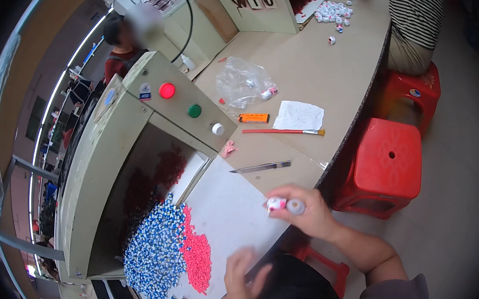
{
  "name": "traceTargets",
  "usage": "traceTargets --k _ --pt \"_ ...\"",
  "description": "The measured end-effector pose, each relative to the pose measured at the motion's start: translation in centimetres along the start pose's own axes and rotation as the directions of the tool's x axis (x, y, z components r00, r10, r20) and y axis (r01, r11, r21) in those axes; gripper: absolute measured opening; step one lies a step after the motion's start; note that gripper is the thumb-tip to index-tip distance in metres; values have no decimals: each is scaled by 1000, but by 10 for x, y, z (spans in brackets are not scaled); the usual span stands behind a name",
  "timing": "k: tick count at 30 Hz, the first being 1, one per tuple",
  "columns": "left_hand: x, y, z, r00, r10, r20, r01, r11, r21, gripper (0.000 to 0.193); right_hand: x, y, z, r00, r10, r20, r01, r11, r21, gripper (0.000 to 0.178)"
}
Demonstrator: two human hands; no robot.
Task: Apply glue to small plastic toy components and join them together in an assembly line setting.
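Note:
My right hand [309,215] is closed around a small white rounded piece with pink markings [277,204]. Beside that piece, in the same grip, a pale grey round end [296,206] shows, and I cannot make out what it belongs to. My left hand [243,280] hovers over the near edge of a white sheet [227,202], slightly blurred, thumb apart from the fingers, with nothing seen in it. On the sheet lie a large heap of tiny blue-and-silver pieces [156,252] and a smaller heap of tiny pink pieces [198,263].
A green-grey machine housing [105,133] with red and green buttons stands at left. On the table lie a knife [260,167], a red-handled brush [281,131], an orange box [254,118], paper [299,115] and a plastic bag [242,83]. Red stools [387,161] stand right, near another person [416,5].

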State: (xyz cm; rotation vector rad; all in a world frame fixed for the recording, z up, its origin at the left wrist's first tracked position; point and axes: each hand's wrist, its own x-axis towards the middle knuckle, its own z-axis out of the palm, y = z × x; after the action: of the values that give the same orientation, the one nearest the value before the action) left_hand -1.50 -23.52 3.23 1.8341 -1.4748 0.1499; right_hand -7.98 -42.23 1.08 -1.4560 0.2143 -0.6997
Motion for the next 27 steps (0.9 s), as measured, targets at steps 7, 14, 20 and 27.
traceTargets --k 7,14,20,27 --pt "-175 1 -65 665 -452 595 368 891 266 20 127 -14 -100 974 -188 -124 121 903 -412 32" --pt "-157 -60 -55 481 -583 654 423 808 410 25 292 26 -85 989 -136 -54 111 937 -332 44" --pt "-125 -102 -54 531 -558 637 360 830 427 25 379 49 -34 994 -105 18 101 871 -481 40" --pt "-87 -147 -64 593 -507 626 294 860 418 25 419 74 32 922 306 239 -77 748 -659 28"
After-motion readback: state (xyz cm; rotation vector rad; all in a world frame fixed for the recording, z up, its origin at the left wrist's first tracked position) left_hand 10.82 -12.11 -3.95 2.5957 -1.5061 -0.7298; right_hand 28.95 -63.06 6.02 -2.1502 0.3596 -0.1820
